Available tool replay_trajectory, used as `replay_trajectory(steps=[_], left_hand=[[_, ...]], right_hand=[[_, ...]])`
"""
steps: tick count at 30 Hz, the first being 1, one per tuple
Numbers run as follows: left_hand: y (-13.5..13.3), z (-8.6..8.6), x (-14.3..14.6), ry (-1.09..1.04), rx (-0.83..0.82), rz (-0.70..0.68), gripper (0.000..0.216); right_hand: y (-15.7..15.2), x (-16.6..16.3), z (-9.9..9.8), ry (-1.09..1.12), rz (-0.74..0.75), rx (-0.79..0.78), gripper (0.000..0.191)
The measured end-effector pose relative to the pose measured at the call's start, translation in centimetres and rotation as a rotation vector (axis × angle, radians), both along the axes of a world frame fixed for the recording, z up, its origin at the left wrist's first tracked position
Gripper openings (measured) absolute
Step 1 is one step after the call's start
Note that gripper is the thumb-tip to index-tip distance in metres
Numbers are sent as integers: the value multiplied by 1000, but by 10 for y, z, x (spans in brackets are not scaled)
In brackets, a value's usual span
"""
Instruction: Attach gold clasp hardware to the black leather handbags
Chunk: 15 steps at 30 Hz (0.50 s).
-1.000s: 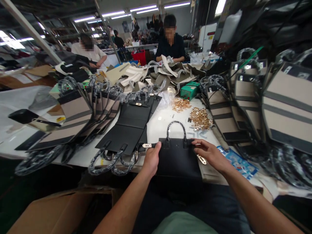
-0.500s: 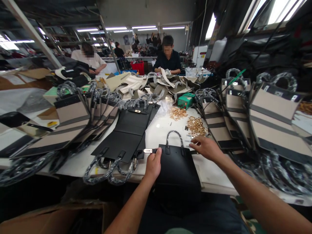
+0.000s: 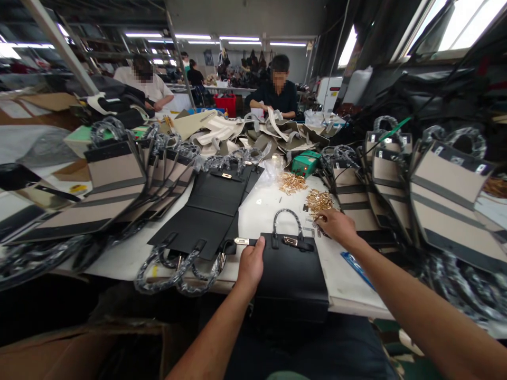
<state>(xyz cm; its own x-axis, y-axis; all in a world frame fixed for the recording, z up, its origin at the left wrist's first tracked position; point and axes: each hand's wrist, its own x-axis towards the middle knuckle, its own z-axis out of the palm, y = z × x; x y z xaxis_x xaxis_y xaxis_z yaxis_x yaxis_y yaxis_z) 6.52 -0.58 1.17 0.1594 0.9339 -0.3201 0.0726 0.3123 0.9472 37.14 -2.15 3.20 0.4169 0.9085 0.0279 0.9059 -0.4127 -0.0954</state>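
A black handbag lies at the near edge of the white table, its wrapped handle pointing away from me. My left hand is closed on the bag's left top corner, beside a strap with a gold metal tip. My right hand reaches past the bag to the near edge of a pile of gold metal fittings; its fingers are curled down and what they hold is hidden. A gold clasp sits on the bag's top strap.
A stack of flat black bags lies left of centre. Beige-and-black tote bags lean in rows at left and right. A second gold pile and a green box lie farther back. Two people work across the table. A cardboard box stands lower left.
My right hand left the bag's right top corner and moved forward to the gold fittings pile. The left hand kept its grip on the bag. The camera view tilted up a little.
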Motion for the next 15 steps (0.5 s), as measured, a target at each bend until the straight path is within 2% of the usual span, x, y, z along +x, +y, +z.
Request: replay_trajectory(steps=[7, 12, 15], left_hand=[[2, 4, 4, -117, 12, 16, 48], [2, 2, 1, -192, -157, -36, 43], [1, 2, 2, -202, -101, -45, 43]], right_hand=[[-1, -8, -5, -72, 34, 30, 27], [-5, -9, -8, -67, 28, 90, 23], [-10, -5, -8, -21, 6, 118, 23]])
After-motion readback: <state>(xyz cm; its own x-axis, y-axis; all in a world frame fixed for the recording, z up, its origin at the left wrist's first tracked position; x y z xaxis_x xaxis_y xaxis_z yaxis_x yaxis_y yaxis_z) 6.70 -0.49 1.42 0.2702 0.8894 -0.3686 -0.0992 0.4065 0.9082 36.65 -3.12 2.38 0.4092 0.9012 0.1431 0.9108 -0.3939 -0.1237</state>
